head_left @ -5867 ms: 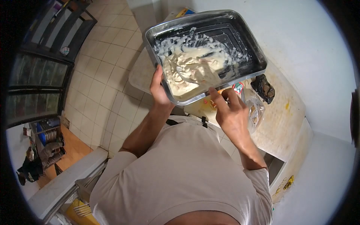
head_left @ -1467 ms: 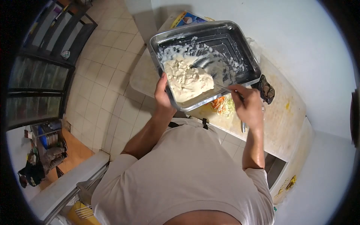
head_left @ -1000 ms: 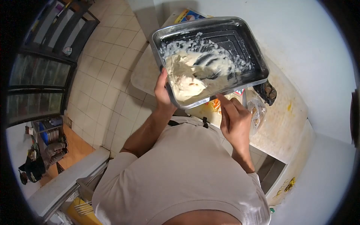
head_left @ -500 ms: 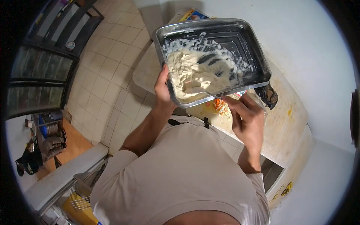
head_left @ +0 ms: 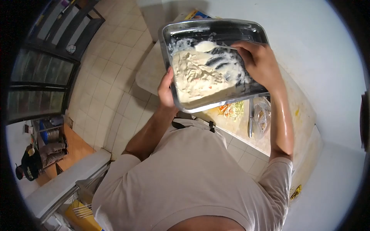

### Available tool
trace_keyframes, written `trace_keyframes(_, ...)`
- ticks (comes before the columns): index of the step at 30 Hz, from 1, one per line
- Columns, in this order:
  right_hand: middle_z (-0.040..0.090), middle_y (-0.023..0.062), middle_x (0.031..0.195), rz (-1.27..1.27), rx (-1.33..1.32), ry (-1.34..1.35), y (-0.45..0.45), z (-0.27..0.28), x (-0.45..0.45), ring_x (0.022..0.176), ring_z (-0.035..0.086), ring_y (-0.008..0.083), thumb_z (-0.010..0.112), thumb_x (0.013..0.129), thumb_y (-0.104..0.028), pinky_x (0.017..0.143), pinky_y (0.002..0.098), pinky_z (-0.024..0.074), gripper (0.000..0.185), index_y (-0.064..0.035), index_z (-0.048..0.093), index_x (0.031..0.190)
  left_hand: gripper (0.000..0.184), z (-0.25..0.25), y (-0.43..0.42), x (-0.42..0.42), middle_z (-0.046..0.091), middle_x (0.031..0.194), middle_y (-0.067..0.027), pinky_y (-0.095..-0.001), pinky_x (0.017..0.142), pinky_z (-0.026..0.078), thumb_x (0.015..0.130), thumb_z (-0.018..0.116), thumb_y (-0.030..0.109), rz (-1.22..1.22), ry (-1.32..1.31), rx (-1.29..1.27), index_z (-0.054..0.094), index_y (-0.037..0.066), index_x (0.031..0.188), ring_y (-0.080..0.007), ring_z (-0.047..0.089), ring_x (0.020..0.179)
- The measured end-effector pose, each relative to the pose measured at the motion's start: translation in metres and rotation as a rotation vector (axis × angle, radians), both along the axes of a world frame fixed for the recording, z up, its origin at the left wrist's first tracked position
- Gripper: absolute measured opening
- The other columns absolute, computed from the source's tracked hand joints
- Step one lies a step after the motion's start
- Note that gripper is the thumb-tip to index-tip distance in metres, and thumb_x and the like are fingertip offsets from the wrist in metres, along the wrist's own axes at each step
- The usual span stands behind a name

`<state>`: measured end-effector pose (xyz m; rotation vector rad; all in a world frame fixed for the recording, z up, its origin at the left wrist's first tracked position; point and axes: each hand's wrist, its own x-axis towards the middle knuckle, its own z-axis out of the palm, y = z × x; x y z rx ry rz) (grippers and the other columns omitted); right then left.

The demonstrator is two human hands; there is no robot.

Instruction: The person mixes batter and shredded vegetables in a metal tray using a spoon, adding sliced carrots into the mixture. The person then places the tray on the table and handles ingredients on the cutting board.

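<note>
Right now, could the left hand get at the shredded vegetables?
Probably not without releasing the metal baking pan: the left hand grips its side, though the shredded vegetables show past its near rim.

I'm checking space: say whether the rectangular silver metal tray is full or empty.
The tray is partly full: creamy white mixture covers its left; dark metal shows farther back.

The pan [head_left: 231, 34] is metal, glossy along its rim. Toward its left edge, the creamy mixture [head_left: 196, 77] looks moist, thick and lumpy. Near the table's [head_left: 302, 129] front edge, a clear, crinkled plastic bag [head_left: 263, 117] shines beside a smooth, metallic-looking knife [head_left: 250, 121]. The tabletop looks matt and stained; the shirt [head_left: 192, 169] is matt cloth.
</note>
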<state>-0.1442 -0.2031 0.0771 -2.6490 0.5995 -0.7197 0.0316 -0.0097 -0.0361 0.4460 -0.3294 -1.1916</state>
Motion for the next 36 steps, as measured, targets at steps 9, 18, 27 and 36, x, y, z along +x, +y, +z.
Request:
trace_keyframes(9, 0.073, 0.0176, 0.093, 0.321, 0.282, 0.137, 0.003, 0.001, 0.021, 0.078, 0.069, 0.0303, 0.060, 0.089, 0.007, 0.070, 0.0365, 0.0517, 0.020, 0.0007, 0.072, 0.104, 0.055, -0.004, 0.002, 0.013, 0.059, 0.137, -0.0163, -0.0418, 0.106, 0.047, 0.106, 0.041, 0.040, -0.051, 0.088, 0.058, 0.047, 0.000, 0.144, -0.0279, 0.060, 0.122)
trace_keyframes(18, 0.068, 0.0164, 0.082, 0.249, 0.213, 0.065, 0.044, 0.025, -0.026, 0.064, 0.065, 0.0308, 0.064, 0.079, 0.008, 0.057, 0.0403, 0.0490, 0.029, -0.0046, 0.073, 0.103, 0.052, 0.000, 0.000, 0.010, 0.059, 0.137, -0.0170, -0.0451, 0.107, 0.047, 0.106, 0.040, 0.037, -0.004, 0.111, 0.066, 0.048, 0.001, 0.142, -0.0305, 0.060, 0.122)
trace_keyframes(27, 0.071, 0.0115, 0.084, 0.104, 0.053, 0.114, 0.059, 0.019, -0.033, 0.071, 0.068, 0.0316, 0.064, 0.082, 0.006, 0.063, 0.0412, 0.0535, 0.027, -0.0079, 0.074, 0.102, 0.054, -0.005, 0.002, 0.013, 0.058, 0.138, -0.0177, -0.0448, 0.107, 0.048, 0.106, 0.038, 0.037, -0.056, 0.039, -0.022, 0.046, 0.001, 0.144, -0.0296, 0.060, 0.123)
trace_keyframes(36, 0.073, 0.0171, 0.086, -0.067, 0.122, 0.092, 0.012, 0.001, -0.009, 0.074, 0.070, 0.0358, 0.062, 0.089, 0.000, 0.068, 0.0413, 0.0535, 0.020, -0.0045, 0.073, 0.104, 0.052, -0.008, 0.006, 0.016, 0.062, 0.133, -0.0164, -0.0423, 0.103, 0.050, 0.106, 0.038, 0.037, -0.051, 0.028, -0.023, 0.049, 0.001, 0.142, -0.0273, 0.063, 0.118)
